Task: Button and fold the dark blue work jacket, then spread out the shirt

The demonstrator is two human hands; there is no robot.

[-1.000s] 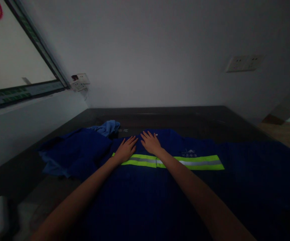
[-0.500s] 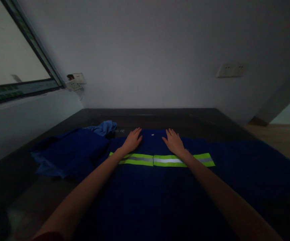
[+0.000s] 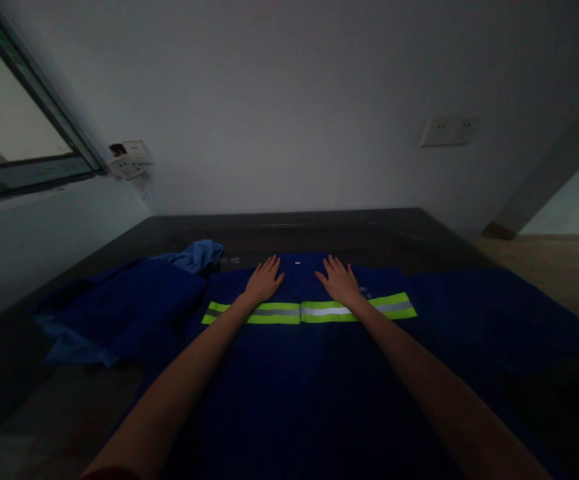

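A dark blue work jacket (image 3: 289, 360) lies spread out on a dark table (image 3: 289, 230), its collar end toward the wall. Across its chest runs a yellow-green reflective band (image 3: 274, 313) with a silver middle stripe. My left hand (image 3: 264, 280) rests flat near the left side of the collar, fingers stretched forward. On the collar's other side, my right hand (image 3: 339, 280) lies palm down with its fingers spread. A small white label (image 3: 297, 263) shows between the two hands. Both forearms cross over the reflective band, and the jacket's lower part fades into shadow.
Left of the jacket is a crumpled heap of blue cloth (image 3: 134, 300) with lighter blue parts. Behind the table rises a grey wall with a socket plate (image 3: 449, 132). More sockets (image 3: 132, 160) sit in the left corner beside a window frame (image 3: 34, 177).
The camera view has shifted slightly, so the scene sits a little further left. Both hands stay flat at the collar, with little movement against the cloth.
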